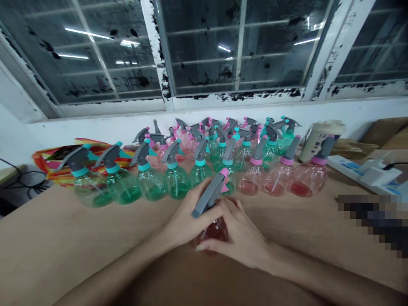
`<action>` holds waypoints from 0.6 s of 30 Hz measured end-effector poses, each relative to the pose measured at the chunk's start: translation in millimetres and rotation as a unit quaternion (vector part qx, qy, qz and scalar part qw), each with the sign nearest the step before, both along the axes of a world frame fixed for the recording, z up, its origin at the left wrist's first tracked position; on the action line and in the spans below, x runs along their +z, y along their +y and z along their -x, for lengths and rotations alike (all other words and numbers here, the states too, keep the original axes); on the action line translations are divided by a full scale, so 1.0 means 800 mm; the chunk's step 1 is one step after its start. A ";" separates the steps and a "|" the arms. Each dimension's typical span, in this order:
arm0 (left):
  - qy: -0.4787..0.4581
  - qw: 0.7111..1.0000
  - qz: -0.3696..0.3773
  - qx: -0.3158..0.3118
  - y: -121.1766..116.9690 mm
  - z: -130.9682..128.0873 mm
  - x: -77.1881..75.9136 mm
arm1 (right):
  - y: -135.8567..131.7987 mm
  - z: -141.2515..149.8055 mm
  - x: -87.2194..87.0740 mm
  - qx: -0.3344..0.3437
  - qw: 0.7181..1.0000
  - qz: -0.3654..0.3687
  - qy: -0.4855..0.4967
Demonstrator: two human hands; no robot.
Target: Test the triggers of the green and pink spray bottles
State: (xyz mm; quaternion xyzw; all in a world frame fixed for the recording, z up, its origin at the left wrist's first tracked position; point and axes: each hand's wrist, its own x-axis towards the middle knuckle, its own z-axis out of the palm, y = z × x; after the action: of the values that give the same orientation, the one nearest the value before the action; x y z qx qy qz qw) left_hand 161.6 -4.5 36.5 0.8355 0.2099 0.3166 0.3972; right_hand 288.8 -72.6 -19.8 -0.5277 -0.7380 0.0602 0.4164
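Both my hands wrap round one pink spray bottle (215, 230) standing on the brown table (79, 238). Its grey trigger head (208, 196) sticks up between them, with a pink collar. My left hand (186, 219) grips the bottle's left side under the trigger. On the right, my right hand (237, 231) closes over the body, its fingers pointing left and down.
Several green and pink spray bottles (175, 180) with grey triggers stand in rows behind, up to the window wall. A striped bag (52, 163) lies at far left, a cream tumbler (318, 138) and a white power strip (366, 172) at right. Cardboard boxes (382, 131) sit far right.
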 end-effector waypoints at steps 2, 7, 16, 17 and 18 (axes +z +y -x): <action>-0.005 1.000 0.010 -0.018 0.002 -0.004 -0.001 | 0.000 -0.011 -0.007 0.028 0.999 0.014 -0.017; 0.006 1.000 -0.017 0.022 0.003 -0.009 -0.007 | -0.003 -0.069 -0.035 0.042 0.990 0.081 -0.110; 0.038 0.998 -0.013 0.043 0.000 -0.012 -0.004 | -0.013 -0.118 -0.065 -0.011 0.982 0.103 -0.155; 0.038 0.998 -0.013 0.041 0.000 -0.012 -0.003 | -0.013 -0.118 -0.066 -0.012 0.981 0.103 -0.164; 0.035 0.998 -0.018 0.039 0.000 -0.012 -0.002 | -0.013 -0.119 -0.068 -0.011 0.979 0.105 -0.175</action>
State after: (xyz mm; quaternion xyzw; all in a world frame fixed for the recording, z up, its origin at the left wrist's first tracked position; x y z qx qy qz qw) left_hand 171.4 -4.6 34.9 0.8442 0.2506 0.3063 0.3615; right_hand 383.6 -83.1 -74.2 -0.5790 -0.7829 0.0395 0.2242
